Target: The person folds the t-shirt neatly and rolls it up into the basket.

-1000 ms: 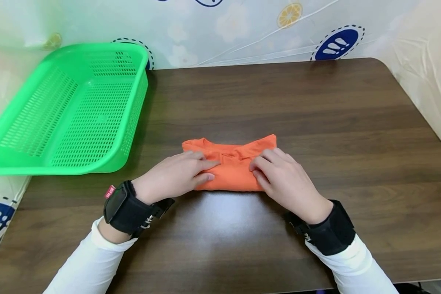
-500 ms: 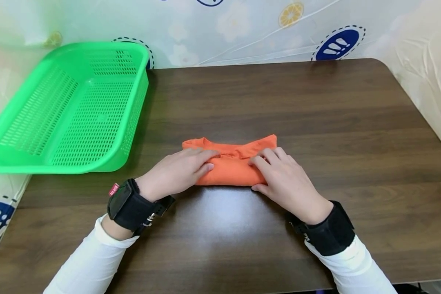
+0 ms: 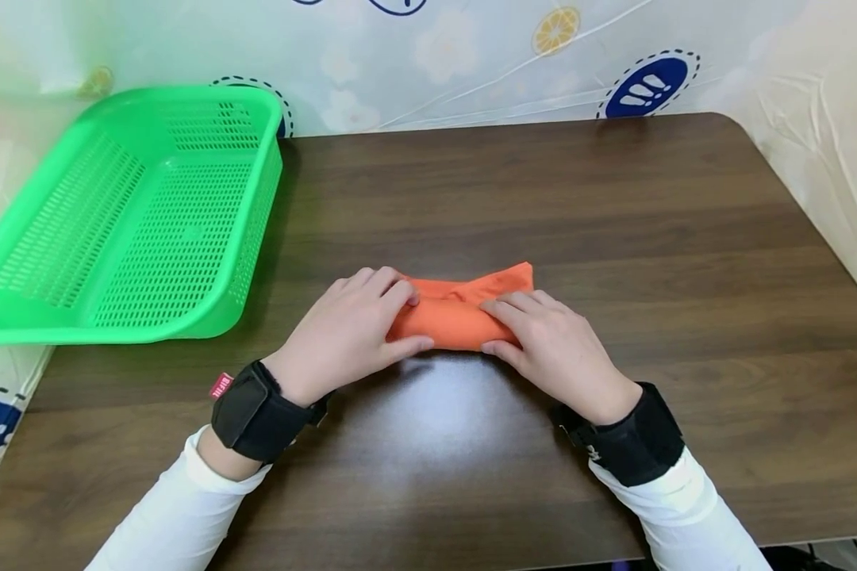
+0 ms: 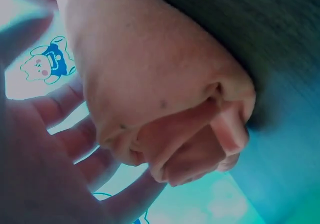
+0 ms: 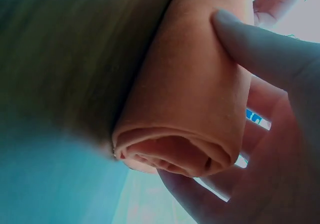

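An orange cloth (image 3: 446, 323), partly rolled up, lies on the table in the middle of the head view, its flat far part ending in a raised corner at the right. My left hand (image 3: 346, 329) grips the left end of the roll, thumb along the near side and fingers over the top. At the right end my right hand (image 3: 553, 345) holds the roll between thumb and fingers. In the left wrist view the end of the rolled cloth (image 4: 160, 79) shows loose inner folds. The right wrist view shows layered coils at the other end of the cloth (image 5: 185, 84), with the thumb pressing its side.
A green plastic basket (image 3: 132, 214) with perforated walls stands at the left of the brown wooden table (image 3: 543, 190). Behind the table hangs a pale printed plastic sheet (image 3: 446, 63). Both wrists wear black straps (image 3: 264, 412).
The cloth's near edge has rolled away from me, so the roll is thicker and less flat cloth shows. My left hand has shifted, its fingers now over the roll's far-left part.
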`<state>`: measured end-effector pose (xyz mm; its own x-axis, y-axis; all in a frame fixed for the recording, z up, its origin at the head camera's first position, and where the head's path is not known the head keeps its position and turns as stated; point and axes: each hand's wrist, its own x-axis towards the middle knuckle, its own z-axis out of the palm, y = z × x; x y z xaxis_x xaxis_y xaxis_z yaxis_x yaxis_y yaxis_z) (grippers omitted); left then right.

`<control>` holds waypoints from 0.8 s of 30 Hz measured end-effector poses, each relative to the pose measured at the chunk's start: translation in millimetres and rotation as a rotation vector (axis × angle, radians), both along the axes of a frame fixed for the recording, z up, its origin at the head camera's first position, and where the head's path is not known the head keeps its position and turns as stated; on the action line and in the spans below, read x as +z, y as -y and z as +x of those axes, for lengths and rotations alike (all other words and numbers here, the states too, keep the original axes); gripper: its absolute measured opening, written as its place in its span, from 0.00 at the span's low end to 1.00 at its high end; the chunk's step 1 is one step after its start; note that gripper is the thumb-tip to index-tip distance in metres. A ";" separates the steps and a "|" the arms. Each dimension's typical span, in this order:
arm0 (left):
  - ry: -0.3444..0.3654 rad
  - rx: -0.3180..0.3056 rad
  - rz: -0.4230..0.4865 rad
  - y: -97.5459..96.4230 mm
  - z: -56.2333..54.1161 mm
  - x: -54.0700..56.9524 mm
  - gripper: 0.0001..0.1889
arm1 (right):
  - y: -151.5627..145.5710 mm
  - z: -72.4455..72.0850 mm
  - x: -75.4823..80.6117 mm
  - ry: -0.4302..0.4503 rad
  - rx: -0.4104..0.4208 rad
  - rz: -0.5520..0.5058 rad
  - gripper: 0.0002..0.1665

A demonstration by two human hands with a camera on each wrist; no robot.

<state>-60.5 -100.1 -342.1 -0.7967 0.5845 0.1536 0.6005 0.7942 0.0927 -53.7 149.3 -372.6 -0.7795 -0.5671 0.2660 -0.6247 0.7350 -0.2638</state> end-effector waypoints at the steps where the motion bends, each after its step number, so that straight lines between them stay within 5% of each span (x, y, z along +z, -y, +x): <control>1: 0.013 0.005 -0.017 0.1 0.3 -0.4 0.24 | 0.0 -0.3 -0.3 0.007 -0.005 -0.001 0.28; 10: 0.053 -0.004 -0.041 1.6 0.6 -2.7 0.24 | 1.2 -0.4 0.2 0.125 -0.045 0.011 0.28; 19: 0.261 -0.015 -0.039 7.5 1.1 7.1 0.20 | 1.2 -2.7 6.0 0.363 -0.046 0.023 0.26; 24: 0.381 -0.035 -0.043 10.8 -0.3 9.5 0.17 | 1.1 -2.8 6.1 0.421 -0.066 0.019 0.24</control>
